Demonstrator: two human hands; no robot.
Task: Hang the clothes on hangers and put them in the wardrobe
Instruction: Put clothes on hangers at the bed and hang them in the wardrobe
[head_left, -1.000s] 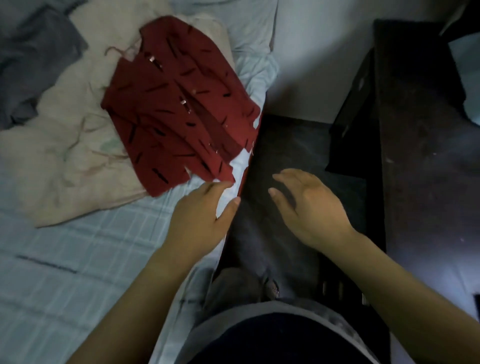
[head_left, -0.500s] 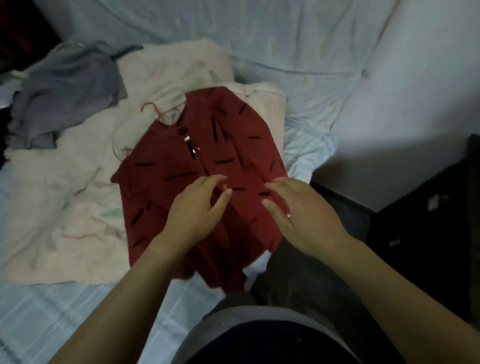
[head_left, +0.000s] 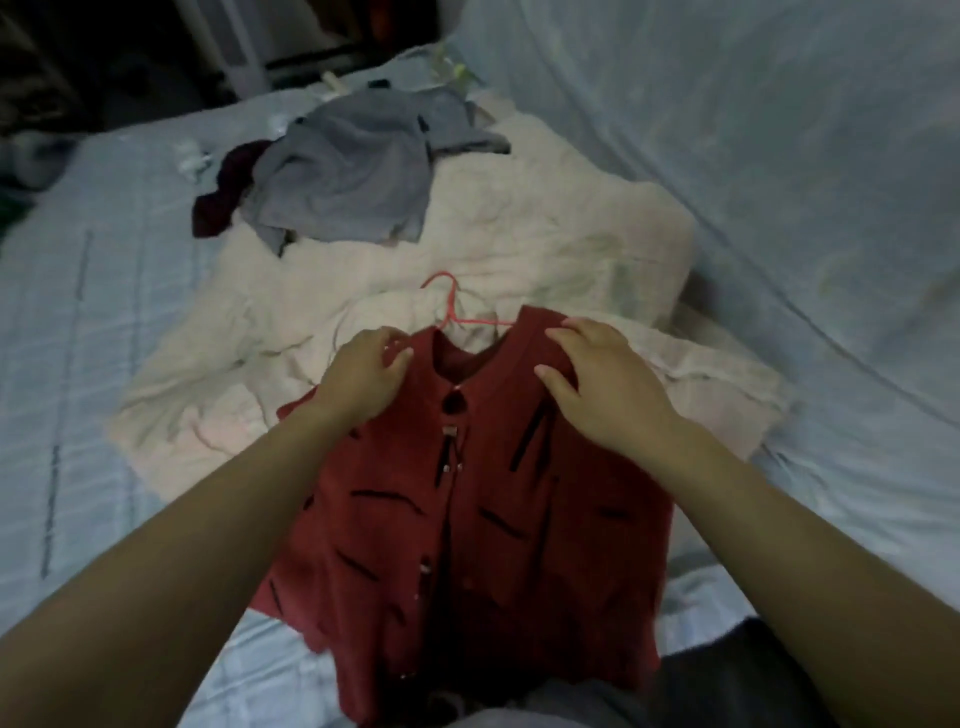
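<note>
A red top (head_left: 483, 499) with black dashes lies front-up on the bed, buttoned down the middle. A pink hanger (head_left: 451, 306) sits inside it, its hook sticking out of the neckline toward the far side. My left hand (head_left: 363, 376) is on the top's left shoulder, thumb and fingers pinching the fabric there. My right hand (head_left: 602, 384) rests on the right shoulder by the collar, fingers spread and nearly straight.
The top lies on a cream blanket (head_left: 545, 228) spread over a pale blue checked sheet (head_left: 104, 312). A grey garment (head_left: 353, 176) and a dark maroon one (head_left: 223, 202) are heaped farther back. A light blue wall covering (head_left: 779, 156) rises at right.
My view has tilted up from the dark furniture to the bed. Both hands moved up the red top from its middle to its shoulders, and the left hand closed on the fabric.
</note>
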